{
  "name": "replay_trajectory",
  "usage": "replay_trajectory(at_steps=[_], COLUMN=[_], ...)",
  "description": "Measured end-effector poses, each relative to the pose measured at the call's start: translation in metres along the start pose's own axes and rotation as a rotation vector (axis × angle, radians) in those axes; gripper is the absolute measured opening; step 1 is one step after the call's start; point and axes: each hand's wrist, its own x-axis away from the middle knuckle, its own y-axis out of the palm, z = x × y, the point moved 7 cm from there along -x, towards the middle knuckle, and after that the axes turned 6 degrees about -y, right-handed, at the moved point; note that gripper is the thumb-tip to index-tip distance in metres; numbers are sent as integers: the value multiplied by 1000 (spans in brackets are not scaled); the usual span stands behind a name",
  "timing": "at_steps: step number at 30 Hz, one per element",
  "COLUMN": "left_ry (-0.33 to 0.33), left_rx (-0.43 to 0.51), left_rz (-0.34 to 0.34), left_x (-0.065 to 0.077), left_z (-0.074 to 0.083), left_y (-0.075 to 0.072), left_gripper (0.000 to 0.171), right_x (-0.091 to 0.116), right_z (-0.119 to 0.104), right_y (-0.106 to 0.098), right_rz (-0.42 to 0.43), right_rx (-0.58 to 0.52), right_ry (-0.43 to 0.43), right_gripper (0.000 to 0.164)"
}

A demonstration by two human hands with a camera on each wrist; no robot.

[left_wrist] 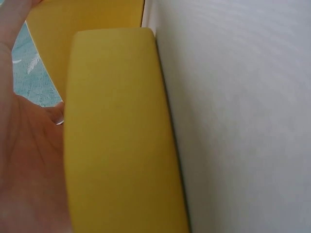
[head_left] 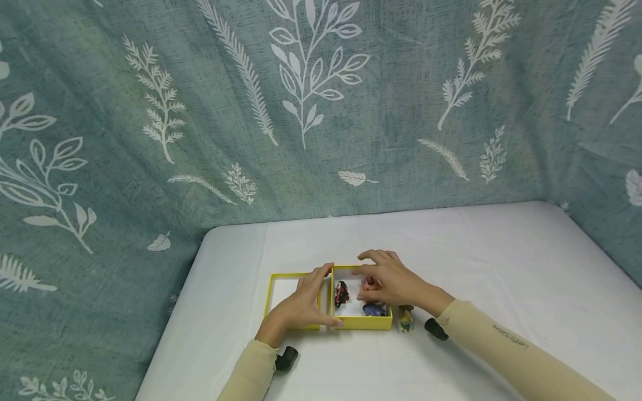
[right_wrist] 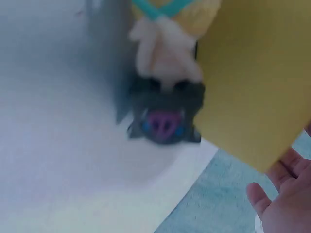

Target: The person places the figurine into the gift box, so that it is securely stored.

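My left hand grips the left wall of a yellow box with a white inside, fingers at the far corner, thumb at the near edge. In the left wrist view, the palm lies behind a yellow wall. My right hand reaches into the box, thumb and fingers around a pink figurine. Beside it in the box are a red-and-black figurine and a blue figurine. Outside the right wall lies a figurine with a dark, pink-snouted head and yellow clothing.
A second yellow-rimmed box part, white inside, lies left of the box, partly behind my left hand. A white cloth covers the table. A leaf-patterned teal curtain hangs behind. Black wrist devices sit by both sleeves.
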Motion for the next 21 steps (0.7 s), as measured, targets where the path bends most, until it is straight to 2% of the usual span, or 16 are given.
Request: replay_trajectory(at_steps=[6, 12, 17, 21], left_ry=[-13, 7, 12, -6], left_rx=[22, 31, 19, 22], left_rz=[-7, -11, -14, -14], left_x=[1, 0, -1, 0], left_z=[-1, 2, 2, -2], left_y=[-1, -1, 0, 0], left_gripper=[123, 124, 123, 123], right_x=[23, 63, 94, 106], right_z=[8, 24, 30, 30], right_y=[-21, -40, -42, -37], right_rz=[39, 84, 57, 26], right_rx=[-21, -55, -88, -107], right_ry=[41, 115, 160, 187], right_gripper=[51, 53, 54, 56])
